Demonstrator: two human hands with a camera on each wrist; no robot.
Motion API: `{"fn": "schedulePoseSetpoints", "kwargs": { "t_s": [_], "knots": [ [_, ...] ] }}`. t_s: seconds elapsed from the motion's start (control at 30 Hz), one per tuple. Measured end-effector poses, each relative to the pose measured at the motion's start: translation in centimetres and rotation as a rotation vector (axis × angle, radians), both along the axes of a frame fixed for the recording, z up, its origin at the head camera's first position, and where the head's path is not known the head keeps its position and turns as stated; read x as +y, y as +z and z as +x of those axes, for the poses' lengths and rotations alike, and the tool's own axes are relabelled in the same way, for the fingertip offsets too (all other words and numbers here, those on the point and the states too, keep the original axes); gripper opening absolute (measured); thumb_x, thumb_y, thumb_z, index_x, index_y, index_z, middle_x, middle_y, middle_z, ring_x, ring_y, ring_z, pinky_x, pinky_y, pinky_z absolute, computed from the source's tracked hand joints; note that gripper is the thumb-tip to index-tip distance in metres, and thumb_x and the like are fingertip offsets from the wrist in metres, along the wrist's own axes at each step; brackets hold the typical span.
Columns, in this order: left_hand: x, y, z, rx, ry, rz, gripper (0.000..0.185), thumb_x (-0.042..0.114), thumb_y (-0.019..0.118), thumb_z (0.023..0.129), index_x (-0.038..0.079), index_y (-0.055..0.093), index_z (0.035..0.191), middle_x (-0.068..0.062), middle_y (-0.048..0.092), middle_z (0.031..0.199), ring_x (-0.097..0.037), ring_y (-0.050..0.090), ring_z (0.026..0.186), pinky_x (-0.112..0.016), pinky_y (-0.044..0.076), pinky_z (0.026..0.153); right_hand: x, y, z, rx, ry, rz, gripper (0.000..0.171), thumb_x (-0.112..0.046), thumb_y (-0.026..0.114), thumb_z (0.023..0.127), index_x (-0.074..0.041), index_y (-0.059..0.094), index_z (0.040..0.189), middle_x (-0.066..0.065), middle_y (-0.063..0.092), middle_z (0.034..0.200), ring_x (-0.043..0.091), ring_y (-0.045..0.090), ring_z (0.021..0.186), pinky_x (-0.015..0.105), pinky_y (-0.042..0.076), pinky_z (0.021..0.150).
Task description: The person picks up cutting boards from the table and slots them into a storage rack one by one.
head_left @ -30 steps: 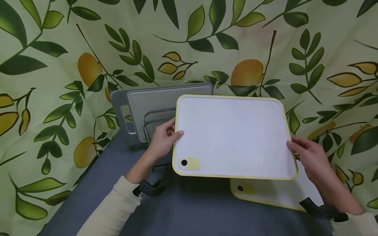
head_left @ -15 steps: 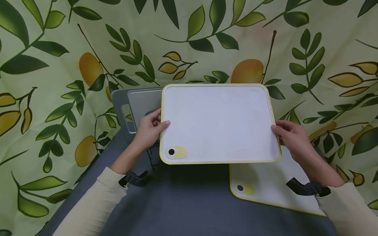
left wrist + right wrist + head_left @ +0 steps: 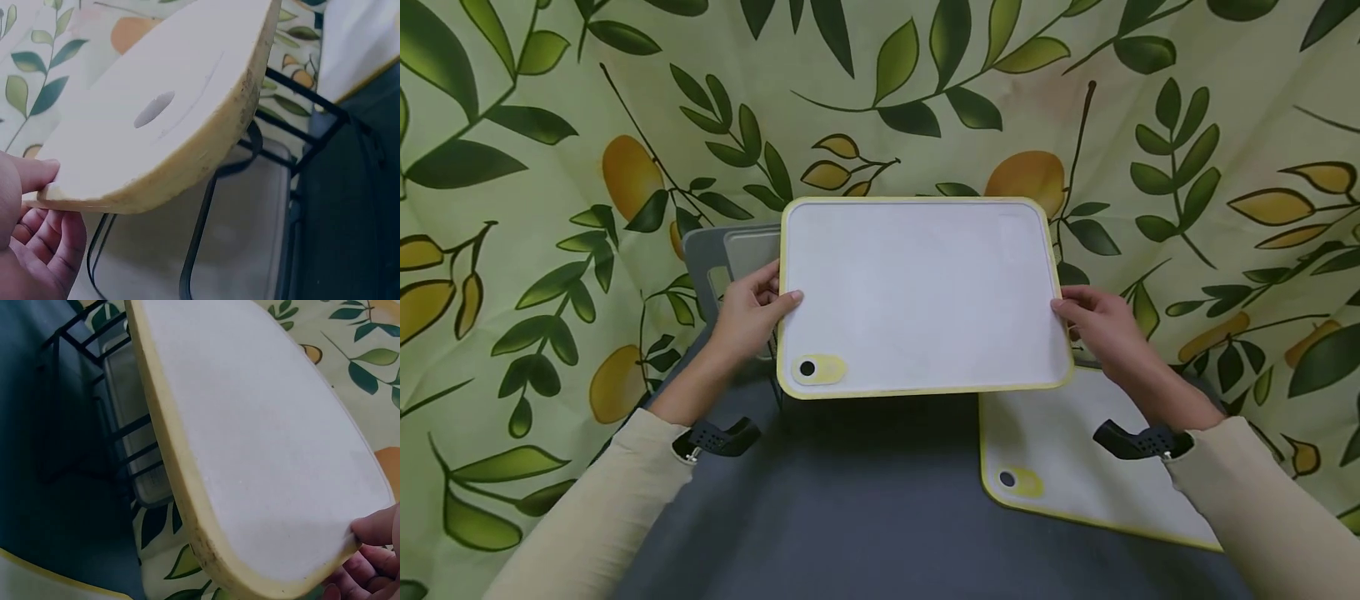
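Left hand (image 3: 747,315) grips the left short edge of a white cutting board (image 3: 917,292) with a yellow rim, thumb on the top face, fingers curled beneath. Right hand (image 3: 1101,333) grips the opposite short edge the same way, thumb on top. The hands are well apart, one at each end, both clamped on the board.

The board is held off the table, its face turned up toward the person. Near its front left corner, a yellow tab with a dark hole (image 3: 807,368). In the left wrist view the board's rim (image 3: 206,147) shows thick, with the thumb (image 3: 28,175) pressed on its edge.

Directly below and behind the board, a black wire rack (image 3: 206,212); the board hangs above its bars, apart from them. Two grey boards (image 3: 730,258) stand at the rack's far side, mostly hidden behind the held board.

To the right, a second white board with yellow rim (image 3: 1075,467) lies flat on the dark grey table (image 3: 865,517), partly under the right forearm. Leaf-and-lemon printed cloth (image 3: 550,167) hangs behind and to both sides. Black straps on both wrists, cream sleeves.
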State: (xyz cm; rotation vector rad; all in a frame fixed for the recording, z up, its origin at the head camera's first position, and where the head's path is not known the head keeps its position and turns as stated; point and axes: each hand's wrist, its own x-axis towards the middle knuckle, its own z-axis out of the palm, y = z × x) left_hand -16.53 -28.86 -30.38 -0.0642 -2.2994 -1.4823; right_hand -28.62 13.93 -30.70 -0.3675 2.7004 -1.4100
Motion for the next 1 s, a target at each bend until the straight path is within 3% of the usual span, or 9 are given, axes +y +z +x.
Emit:
{"fn": "schedulePoseSetpoints", "kwargs": {
  "t_s": [0.43, 0.63, 0.77, 0.87, 1.0],
  "knots": [
    [-2.0, 1.4, 0.2, 0.001, 0.064, 0.010, 0.059, 0.012, 0.065, 0.099, 0.006, 0.042, 0.153, 0.004, 0.060, 0.098, 0.001, 0.059, 0.074, -0.012, 0.049, 0.063, -3.2, 1.9, -1.8, -0.018, 0.041, -0.067, 0.054, -0.034, 0.045, 0.108, 0.003, 0.044, 0.147, 0.018, 0.052, 0.136, 0.021, 0.053, 0.106, 0.026, 0.048, 0.084],
    [-2.8, 2.1, -0.4, 0.009, 0.093, -0.015, 0.057, 0.013, 0.066, 0.099, 0.008, 0.045, 0.152, 0.006, 0.057, 0.096, 0.000, 0.056, 0.072, -0.014, 0.048, 0.061, -4.2, 2.5, -2.7, -0.011, 0.062, -0.084, 0.054, -0.032, 0.044, 0.108, 0.004, 0.042, 0.148, 0.020, 0.049, 0.140, 0.025, 0.049, 0.109, 0.033, 0.043, 0.089],
    [-3.6, 2.5, -0.9, 0.001, 0.099, -0.013, 0.057, 0.013, 0.066, 0.099, 0.009, 0.045, 0.151, 0.005, 0.057, 0.095, 0.000, 0.056, 0.073, -0.014, 0.047, 0.062, -4.7, 2.9, -3.2, -0.003, 0.082, -0.082, 0.052, -0.031, 0.045, 0.108, 0.004, 0.043, 0.147, 0.019, 0.051, 0.138, 0.024, 0.052, 0.107, 0.028, 0.046, 0.088],
    [-4.1, 2.8, -1.1, 0.012, 0.092, 0.008, 0.058, 0.012, 0.065, 0.099, 0.009, 0.044, 0.152, 0.007, 0.057, 0.094, 0.001, 0.059, 0.076, -0.012, 0.048, 0.063, -5.2, 3.3, -3.4, 0.005, 0.083, -0.073, 0.050, -0.030, 0.045, 0.108, 0.003, 0.046, 0.145, 0.018, 0.053, 0.136, 0.023, 0.056, 0.105, 0.025, 0.049, 0.085],
    [-4.7, 3.1, -1.5, 0.038, 0.097, 0.052, 0.057, 0.011, 0.064, 0.099, 0.006, 0.044, 0.152, 0.011, 0.059, 0.092, 0.002, 0.062, 0.079, -0.010, 0.052, 0.067, -6.2, 3.9, -3.9, 0.023, 0.076, -0.068, 0.050, -0.029, 0.046, 0.108, 0.004, 0.046, 0.146, 0.021, 0.053, 0.137, 0.027, 0.055, 0.108, 0.028, 0.049, 0.089]
  ]
}}
